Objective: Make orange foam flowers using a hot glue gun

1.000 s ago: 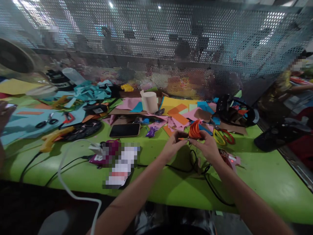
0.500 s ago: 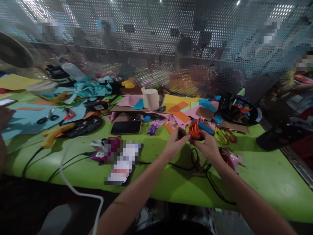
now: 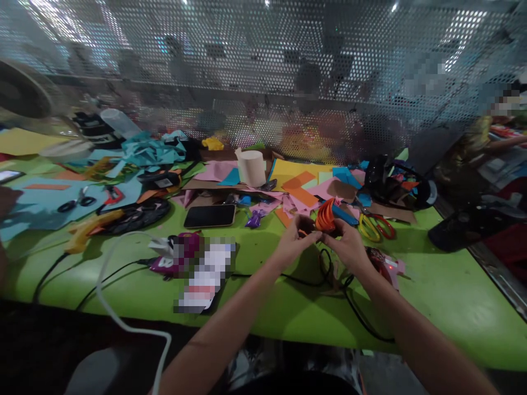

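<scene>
Head view. Orange pleated paper (image 3: 325,215), off centre toward three o'clock: folds formed, not yet set down. Left hand (image 3: 293,242) and right hand (image 3: 348,243): together, clamped on its base. Yellow-and-red-handled scissors (image 3: 376,227): at its three o'clock.

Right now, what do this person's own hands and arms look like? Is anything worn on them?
The left hand and right hand wear no gloves. Both forearms are bare, with no sleeve, watch or bracelet visible. Whether there are rings, I cannot tell.
</scene>
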Motion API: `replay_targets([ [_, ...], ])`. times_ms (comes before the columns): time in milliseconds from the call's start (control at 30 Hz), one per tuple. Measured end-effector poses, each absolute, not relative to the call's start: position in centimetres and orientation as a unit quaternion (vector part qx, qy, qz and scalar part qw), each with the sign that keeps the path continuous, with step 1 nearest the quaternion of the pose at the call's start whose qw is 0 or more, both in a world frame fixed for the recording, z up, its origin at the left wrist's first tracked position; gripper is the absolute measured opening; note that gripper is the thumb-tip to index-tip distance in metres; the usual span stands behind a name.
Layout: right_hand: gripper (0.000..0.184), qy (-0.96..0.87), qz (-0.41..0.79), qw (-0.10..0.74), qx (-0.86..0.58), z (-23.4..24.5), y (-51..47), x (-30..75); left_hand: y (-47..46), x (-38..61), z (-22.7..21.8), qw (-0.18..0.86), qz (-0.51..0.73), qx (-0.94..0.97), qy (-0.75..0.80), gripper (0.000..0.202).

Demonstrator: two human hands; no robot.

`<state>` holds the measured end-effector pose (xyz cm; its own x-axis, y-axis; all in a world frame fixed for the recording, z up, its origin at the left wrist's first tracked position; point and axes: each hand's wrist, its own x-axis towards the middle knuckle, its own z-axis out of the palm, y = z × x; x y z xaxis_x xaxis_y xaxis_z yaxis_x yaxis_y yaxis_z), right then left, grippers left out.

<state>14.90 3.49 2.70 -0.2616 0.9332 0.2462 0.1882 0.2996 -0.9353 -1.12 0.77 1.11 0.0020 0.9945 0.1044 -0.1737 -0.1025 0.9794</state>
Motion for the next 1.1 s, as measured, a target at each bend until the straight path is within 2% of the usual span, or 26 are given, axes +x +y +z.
replay_targets([
  [233,0.03,-0.677,0.417,0.445,-0.412,2.1,3.8,15.0,0.8,-0.8,0.8,0.607,0.558,0.453,0.34,0.052],
  [500,0.021,-0.746,0.3,0.437,-0.403,2.2,3.7,15.1,1.1,-1.0,0.6,0.599,0.54,0.464,0.367,0.045],
  [567,0.03,-0.756,0.287,0.424,-0.409,2.2,3.7,15.1,1.3,-1.1,0.5,0.586,0.53,0.482,0.378,0.044],
  [667,0.053,-0.742,0.305,0.428,-0.416,2.0,3.9,15.3,1.7,-1.5,0.2,0.557,0.538,0.493,0.396,0.042],
  [733,0.058,-0.715,0.338,0.443,-0.421,1.9,4.0,15.4,1.9,-1.8,0.1,0.525,0.551,0.493,0.421,0.038],
  [933,0.028,-0.644,0.402,0.478,-0.441,2.5,4.2,15.8,2.5,-2.5,0.2,0.429,0.596,0.476,0.483,0.032],
  [1100,0.026,-0.619,0.414,0.479,-0.465,3.2,4.1,16.2,2.3,-3.0,0.9,0.382,0.593,0.477,0.524,0.025],
])
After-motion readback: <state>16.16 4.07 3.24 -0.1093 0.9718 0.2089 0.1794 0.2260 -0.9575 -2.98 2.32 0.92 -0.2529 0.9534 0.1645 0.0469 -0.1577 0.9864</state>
